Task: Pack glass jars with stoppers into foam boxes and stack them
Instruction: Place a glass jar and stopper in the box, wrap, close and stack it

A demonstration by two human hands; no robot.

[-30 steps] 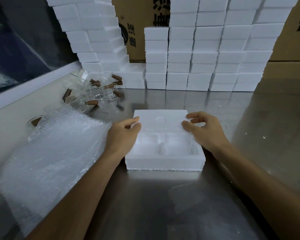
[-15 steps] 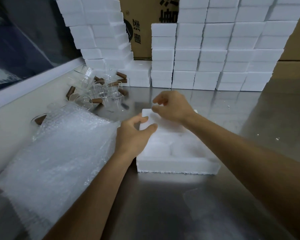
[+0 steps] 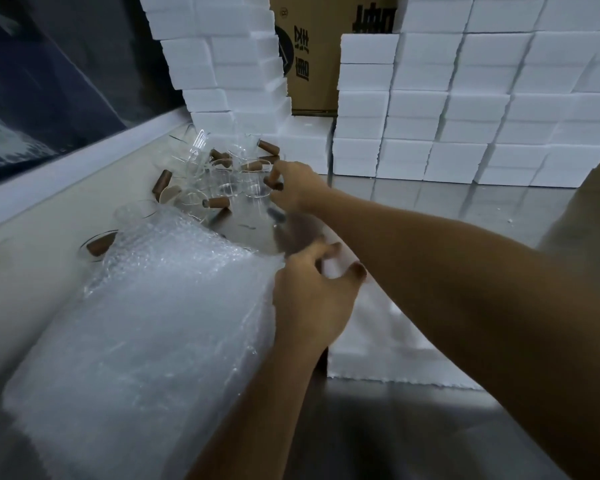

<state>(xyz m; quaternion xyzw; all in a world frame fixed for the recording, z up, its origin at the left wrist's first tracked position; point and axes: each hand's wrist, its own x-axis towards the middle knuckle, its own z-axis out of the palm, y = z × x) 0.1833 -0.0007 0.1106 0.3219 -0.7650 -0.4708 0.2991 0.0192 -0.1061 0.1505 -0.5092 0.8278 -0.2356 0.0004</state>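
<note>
- The right hand [image 3: 293, 188] is stretched across to the cluster of glass jars [image 3: 222, 183], where a brown stopper [image 3: 273, 183] is pinched in its fingers.
- The open foam box [image 3: 378, 341] is touched at its far left corner by the spread left hand [image 3: 312, 299].
- Bubble wrap [image 3: 146, 323] is laid just beside the box.
- Stacked foam boxes [image 3: 465, 109] are lined along the back of the steel table [image 3: 447, 209].
</note>
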